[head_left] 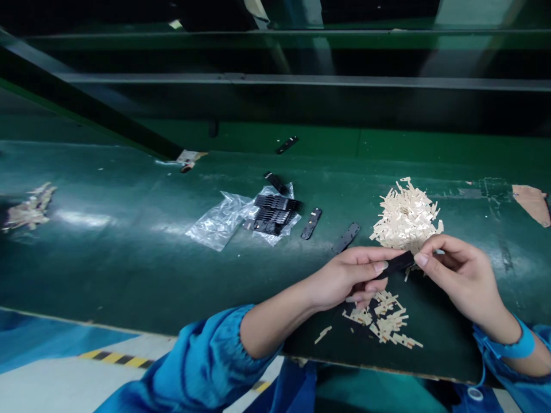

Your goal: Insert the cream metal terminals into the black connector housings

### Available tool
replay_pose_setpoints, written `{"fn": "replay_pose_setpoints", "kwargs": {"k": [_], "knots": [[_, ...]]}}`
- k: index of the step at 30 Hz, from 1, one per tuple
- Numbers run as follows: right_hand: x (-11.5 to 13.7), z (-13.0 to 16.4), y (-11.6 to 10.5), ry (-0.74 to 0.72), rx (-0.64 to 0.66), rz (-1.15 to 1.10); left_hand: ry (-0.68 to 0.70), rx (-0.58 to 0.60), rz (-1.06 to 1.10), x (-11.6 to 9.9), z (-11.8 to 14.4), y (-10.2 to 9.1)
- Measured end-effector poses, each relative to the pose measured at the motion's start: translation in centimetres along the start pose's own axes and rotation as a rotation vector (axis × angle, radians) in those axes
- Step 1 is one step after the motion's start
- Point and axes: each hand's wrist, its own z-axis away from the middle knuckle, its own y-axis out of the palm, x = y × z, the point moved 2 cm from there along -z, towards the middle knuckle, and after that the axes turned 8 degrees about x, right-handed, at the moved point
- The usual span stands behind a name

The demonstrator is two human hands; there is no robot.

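My left hand (pixel 364 275) is closed around a narrow black plastic strip (pixel 396 264), thumb on top. At the strip's far right end, my right hand (pixel 456 275) pinches with thumb and forefinger; what lies between those fingertips is too small to make out. Just behind the hands rises a heap of small cream plastic pieces (pixel 407 212). A smaller scatter of cream pieces (pixel 390 321) lies below my left hand, near the table's front edge. Two similar black strips, one (pixel 311 223) and another (pixel 346 237), rest to the left of the heap.
Stacked black strips (pixel 275 212) lie on a clear plastic bag (pixel 221 221) left of centre. Another strip (pixel 287 144) sits farther back. A dark slanted post (pixel 94 109) meets the green table (pixel 142 275) at the left. Torn cardboard (pixel 531 203) is at the right.
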Motion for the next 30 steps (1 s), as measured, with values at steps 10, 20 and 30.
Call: {"fn": "replay_pose_setpoints", "kwargs": {"k": [10, 20, 30], "knots": [[0.4, -0.2, -0.4, 0.38, 0.778, -0.128, -0.04, 0.22, -0.423, -1.7, 0.7, 0.9], [2.0, -3.9, -4.7, 0.244, 0.055, 0.302, 0.314, -0.506, -1.075, -3.3, 1.3, 0.2], [0.7, 0.1, 1.2, 0.009, 0.672, 0.919, -0.023, -0.182, -1.551, -4.1, 2.2, 1.0]]}}
